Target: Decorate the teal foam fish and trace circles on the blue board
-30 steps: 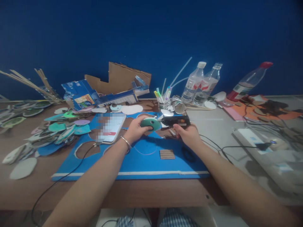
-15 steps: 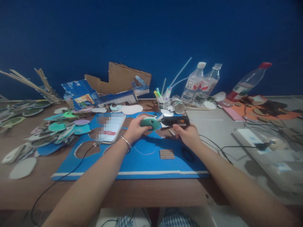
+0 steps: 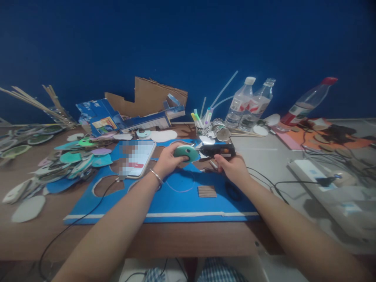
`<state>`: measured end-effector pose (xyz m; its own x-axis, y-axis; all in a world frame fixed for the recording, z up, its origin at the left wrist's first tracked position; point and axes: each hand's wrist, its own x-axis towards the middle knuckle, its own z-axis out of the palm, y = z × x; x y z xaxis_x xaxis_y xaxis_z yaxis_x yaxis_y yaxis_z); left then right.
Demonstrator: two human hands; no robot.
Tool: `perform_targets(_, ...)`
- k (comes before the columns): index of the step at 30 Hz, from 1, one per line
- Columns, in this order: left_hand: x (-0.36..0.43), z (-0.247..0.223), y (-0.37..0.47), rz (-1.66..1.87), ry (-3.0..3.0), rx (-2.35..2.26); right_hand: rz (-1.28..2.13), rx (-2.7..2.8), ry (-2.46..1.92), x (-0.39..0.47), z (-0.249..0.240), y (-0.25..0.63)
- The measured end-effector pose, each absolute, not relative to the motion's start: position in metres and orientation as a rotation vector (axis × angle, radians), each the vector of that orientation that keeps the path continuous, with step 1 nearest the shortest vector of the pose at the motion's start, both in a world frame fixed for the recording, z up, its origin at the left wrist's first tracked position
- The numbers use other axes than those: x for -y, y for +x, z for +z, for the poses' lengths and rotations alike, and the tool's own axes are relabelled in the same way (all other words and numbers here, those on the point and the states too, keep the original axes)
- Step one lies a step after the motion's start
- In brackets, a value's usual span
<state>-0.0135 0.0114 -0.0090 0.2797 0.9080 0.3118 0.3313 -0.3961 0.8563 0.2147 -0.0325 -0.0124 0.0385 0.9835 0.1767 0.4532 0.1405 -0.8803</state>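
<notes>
Pinched between the thumb and fingers of my left hand (image 3: 168, 161) is a green rounded cutout (image 3: 187, 154) with a dark dot on it. My right hand (image 3: 233, 167) is wrapped round a black hot glue gun (image 3: 217, 150), whose nozzle points left and lies close to the cutout's edge; whether they touch I cannot tell. Below both hands lies a blue board (image 3: 176, 203) with holes cut in it and a pencilled circle. A small corrugated cardboard piece (image 3: 207, 191) rests on the board.
A phone (image 3: 140, 158) with a cable lies left of my hands. Coloured cutouts (image 3: 73, 158) are heaped farther left. Behind stand a pen cup (image 3: 202, 129), plastic bottles (image 3: 241, 102) and cardboard scraps (image 3: 155, 96). At right a power strip (image 3: 314, 174) holds the black plug.
</notes>
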Motion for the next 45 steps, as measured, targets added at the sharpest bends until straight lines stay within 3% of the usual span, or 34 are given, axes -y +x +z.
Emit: perform_targets(45, -0.0105, -0.0096, -0.0115, 1.150, 1.722, -1.130, 0.750, 1.555, -1.442, 0.0323, -0.0154, 0.2148)
